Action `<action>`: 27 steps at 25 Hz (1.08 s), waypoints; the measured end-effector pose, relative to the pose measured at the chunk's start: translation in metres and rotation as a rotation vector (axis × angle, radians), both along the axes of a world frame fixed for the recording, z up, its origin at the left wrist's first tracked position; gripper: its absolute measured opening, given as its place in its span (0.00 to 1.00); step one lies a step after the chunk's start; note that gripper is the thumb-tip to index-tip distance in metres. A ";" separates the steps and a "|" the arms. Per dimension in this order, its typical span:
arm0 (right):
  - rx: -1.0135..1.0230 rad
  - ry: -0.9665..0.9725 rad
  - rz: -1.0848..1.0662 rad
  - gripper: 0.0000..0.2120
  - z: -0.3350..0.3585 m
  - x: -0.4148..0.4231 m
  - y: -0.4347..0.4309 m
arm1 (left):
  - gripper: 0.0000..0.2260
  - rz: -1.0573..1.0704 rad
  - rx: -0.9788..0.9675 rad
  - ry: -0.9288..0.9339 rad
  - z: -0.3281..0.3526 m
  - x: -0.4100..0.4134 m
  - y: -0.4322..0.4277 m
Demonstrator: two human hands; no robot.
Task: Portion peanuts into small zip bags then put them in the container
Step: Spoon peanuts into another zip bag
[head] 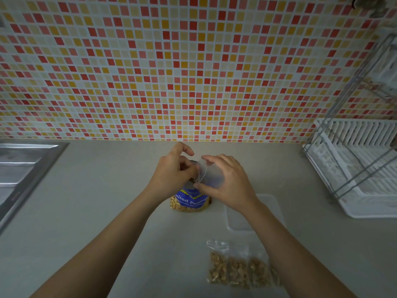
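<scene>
A blue bag of salted peanuts (190, 202) stands upright on the counter, its top hidden behind my hands. Above it I hold a small clear empty zip bag (211, 176). My left hand (174, 171) pinches the bag's mouth on the left side. My right hand (225, 179) grips the bag from the right, thumb at its lower edge. A clear lidded plastic container (266, 208) lies on the counter under my right forearm. Filled small zip bags of peanuts (238, 269) lie side by side at the front.
A steel sink (23, 168) sits at the left edge of the grey counter (107, 190). A white dish rack (361, 168) with a wire frame stands at the right. A mosaic tile wall closes the back.
</scene>
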State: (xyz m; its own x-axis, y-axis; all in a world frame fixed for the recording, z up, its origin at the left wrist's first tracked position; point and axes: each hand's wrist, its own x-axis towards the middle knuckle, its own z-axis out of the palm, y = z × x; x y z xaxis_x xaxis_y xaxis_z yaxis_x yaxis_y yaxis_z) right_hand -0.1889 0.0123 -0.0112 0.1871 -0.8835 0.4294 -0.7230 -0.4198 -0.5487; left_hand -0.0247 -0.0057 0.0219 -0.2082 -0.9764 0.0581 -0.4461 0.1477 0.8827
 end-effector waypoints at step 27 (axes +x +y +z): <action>0.351 -0.342 -0.119 0.22 -0.036 -0.014 0.004 | 0.15 0.248 -0.078 -0.634 -0.045 0.017 -0.031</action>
State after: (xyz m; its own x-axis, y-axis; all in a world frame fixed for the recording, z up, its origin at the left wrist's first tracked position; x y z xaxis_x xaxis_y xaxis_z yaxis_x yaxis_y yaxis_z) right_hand -0.2024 0.0165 -0.0468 -0.0229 -0.9923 0.1217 -0.5083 -0.0932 -0.8561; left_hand -0.0073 -0.0367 -0.0226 0.0038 -0.9975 0.0709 -0.9023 0.0271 0.4303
